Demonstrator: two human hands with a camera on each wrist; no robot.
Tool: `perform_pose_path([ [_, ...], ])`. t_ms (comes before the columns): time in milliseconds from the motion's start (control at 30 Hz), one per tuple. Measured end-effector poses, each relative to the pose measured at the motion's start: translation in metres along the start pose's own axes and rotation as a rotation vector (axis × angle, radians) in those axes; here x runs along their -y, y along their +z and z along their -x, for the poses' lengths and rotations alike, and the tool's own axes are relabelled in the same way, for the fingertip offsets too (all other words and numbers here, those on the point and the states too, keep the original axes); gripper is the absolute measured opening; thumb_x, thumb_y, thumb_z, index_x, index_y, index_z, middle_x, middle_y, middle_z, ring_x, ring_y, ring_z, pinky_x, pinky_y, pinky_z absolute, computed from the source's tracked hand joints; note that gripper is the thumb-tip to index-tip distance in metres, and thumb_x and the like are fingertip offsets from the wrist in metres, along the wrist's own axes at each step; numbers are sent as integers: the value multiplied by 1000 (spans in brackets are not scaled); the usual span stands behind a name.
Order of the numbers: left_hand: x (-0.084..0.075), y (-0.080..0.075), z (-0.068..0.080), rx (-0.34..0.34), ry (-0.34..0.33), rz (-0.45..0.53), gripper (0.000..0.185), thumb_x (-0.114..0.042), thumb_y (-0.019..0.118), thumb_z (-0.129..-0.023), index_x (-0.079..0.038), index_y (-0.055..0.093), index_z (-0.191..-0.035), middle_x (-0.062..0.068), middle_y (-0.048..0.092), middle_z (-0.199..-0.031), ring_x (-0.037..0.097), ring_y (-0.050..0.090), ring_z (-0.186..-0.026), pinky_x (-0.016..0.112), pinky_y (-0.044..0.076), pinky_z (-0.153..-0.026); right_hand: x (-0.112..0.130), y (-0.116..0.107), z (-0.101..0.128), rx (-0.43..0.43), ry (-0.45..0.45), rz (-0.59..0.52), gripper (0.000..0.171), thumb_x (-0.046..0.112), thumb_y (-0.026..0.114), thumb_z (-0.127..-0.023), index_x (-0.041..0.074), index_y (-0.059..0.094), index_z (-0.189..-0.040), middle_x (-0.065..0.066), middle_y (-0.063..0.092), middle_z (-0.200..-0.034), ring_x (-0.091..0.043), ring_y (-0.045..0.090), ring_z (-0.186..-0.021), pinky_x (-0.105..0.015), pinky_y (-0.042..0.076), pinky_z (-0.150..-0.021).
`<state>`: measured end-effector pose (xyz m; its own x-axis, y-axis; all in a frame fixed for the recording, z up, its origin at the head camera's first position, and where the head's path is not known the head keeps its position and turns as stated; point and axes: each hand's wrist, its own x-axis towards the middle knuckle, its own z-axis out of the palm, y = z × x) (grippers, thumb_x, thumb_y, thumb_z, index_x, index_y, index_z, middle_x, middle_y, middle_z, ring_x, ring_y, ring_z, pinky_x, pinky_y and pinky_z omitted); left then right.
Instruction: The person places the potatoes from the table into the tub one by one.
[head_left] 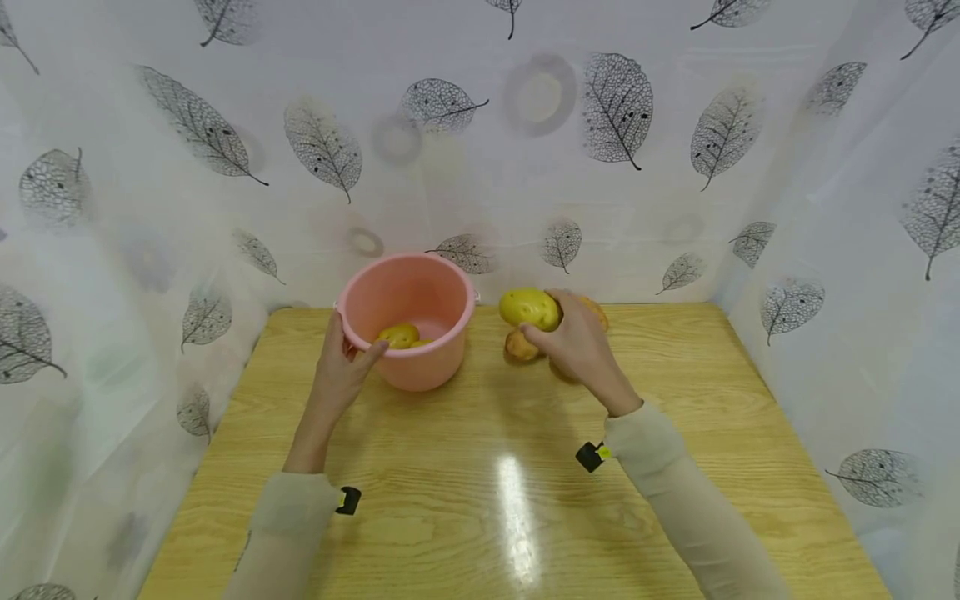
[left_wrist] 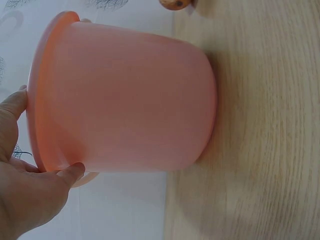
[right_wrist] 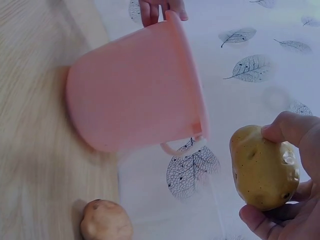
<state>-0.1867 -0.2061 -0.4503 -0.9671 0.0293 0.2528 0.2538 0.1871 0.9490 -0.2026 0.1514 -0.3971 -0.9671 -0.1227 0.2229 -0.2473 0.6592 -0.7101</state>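
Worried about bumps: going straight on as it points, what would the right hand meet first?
The right hand would probably meet the leaf-patterned curtain, its potato passing right of the pink bucket, though depth is unclear.

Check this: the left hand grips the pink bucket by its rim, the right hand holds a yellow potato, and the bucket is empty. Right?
Not quite: the pink bucket isn't empty; the head view shows at least one potato inside. The left hand does grip the bucket's rim, and the right hand holds a yellow potato.
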Motion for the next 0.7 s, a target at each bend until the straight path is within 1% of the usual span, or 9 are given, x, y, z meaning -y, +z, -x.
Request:
perform_pose_path([
  [100,-1,0,1,-2,-7,-9,95,-8,71,-98,-10,5,-167,21,16,-168,43,24,-151,60,23,-122,7,2,-6,3,-7,-16,71,36,79,-88,-3,55,-142,-17,64,-125,-30,62,-96,-43,55,-77],
  [267,-4,1,2,-2,-12,-10,95,-4,70,-98,-9,5,-166,20,16,-168,41,24,-152,59,23,-123,18,6,-16,11,-41,-60,66,36,79,-88,-1,57,-139,-13,65,-117,-27,61,-91,-40,54,-74],
  [400,-3,1,1,-4,-4,-1,95,-1,70,-97,-9,6,-166,20,17,-167,40,25,-152,59,23,-123,27,10,-23,21,-43,-72,66,35,79,-88,-1,57,-139,-12,65,-116,-26,61,-90,-38,54,-72],
  [567,-2,0,0,-5,-7,-9,95,-3,71,-97,-8,7,-166,20,18,-167,40,25,-151,58,24,-123,36,17,-33,29,-25,-39,69,38,79,-88,2,56,-142,-11,65,-119,-25,60,-93,-38,53,-76],
  [700,-2,0,0,-3,-8,-10,95,-2,70,-97,-8,6,-166,20,17,-167,41,25,-152,59,24,-123,41,24,-41,32,-49,-64,66,36,80,-87,1,58,-139,-11,65,-116,-25,59,-95,-39,52,-78],
])
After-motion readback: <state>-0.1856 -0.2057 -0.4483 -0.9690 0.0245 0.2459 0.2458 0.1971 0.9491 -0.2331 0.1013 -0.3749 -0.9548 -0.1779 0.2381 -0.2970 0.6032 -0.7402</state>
